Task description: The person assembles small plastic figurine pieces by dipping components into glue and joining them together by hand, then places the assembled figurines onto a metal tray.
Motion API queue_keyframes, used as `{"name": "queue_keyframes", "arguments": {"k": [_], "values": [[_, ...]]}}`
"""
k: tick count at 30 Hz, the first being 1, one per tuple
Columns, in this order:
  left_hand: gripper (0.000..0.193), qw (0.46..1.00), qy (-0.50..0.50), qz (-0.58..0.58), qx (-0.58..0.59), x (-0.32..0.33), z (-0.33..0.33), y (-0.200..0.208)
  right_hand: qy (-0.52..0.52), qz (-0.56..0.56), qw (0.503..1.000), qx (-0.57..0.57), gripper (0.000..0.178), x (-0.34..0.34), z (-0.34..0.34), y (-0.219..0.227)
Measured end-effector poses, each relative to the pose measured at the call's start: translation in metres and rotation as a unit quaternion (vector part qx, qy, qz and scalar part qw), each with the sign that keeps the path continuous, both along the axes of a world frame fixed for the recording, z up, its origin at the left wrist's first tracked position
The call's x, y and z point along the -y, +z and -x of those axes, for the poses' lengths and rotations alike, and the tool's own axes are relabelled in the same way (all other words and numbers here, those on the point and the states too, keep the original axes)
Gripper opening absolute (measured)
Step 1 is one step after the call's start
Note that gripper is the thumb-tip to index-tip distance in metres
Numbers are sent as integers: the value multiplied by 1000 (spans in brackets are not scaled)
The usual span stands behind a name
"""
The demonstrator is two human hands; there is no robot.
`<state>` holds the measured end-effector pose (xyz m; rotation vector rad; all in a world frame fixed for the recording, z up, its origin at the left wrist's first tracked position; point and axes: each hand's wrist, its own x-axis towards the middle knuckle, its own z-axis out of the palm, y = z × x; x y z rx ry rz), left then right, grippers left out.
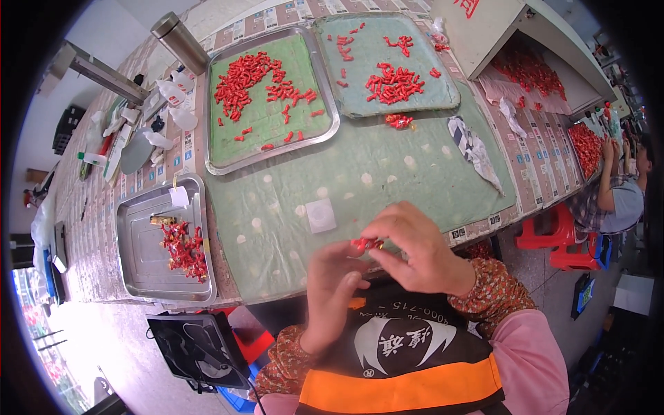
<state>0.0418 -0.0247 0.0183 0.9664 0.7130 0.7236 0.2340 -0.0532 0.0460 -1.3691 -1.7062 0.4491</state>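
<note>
Over the table's front edge, my right hand (415,252) pinches a small red piece with gold-coloured bits (366,243) between thumb and fingers. My left hand (334,277) is close beside it, its fingertips near or touching the piece's left end. That hand's thumb stands apart from its fingers, which look slightly blurred. A similar red and gold piece (399,121) lies on the green cloth (277,214), just below the blue-green tray. Beyond my hands, a small white square (321,216) rests on the cloth. The exact shape of the held piece is partly hidden by my fingers.
Red pieces fill part of a green-lined metal tray (270,160) and a blue-green tray (436,97). A smaller metal tray (131,242) holds glossy red pieces. Bottles (183,117), a steel flask (181,43) and a white box (477,34) stand around. Another person (615,194) works at right.
</note>
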Motion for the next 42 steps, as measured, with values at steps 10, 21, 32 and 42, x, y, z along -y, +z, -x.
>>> {"name": "queue_keyframes", "arguments": {"k": [10, 21, 32, 42], "values": [[19, 993, -3, 97, 62, -3, 13, -14, 38, -4, 999, 33, 42, 8, 28, -5], [18, 995, 94, 37, 15, -13, 33, -16, -186, -33, 962, 196, 25, -87, -125, -1], [19, 994, 94, 51, -26, -14, 33, -14, -225, 157, 948, 161, 25, -156, -176, -24], [19, 994, 83, 37, -56, -12, 31, -16, -174, 75, 977, 98, 14, -184, -160, -32]]}}
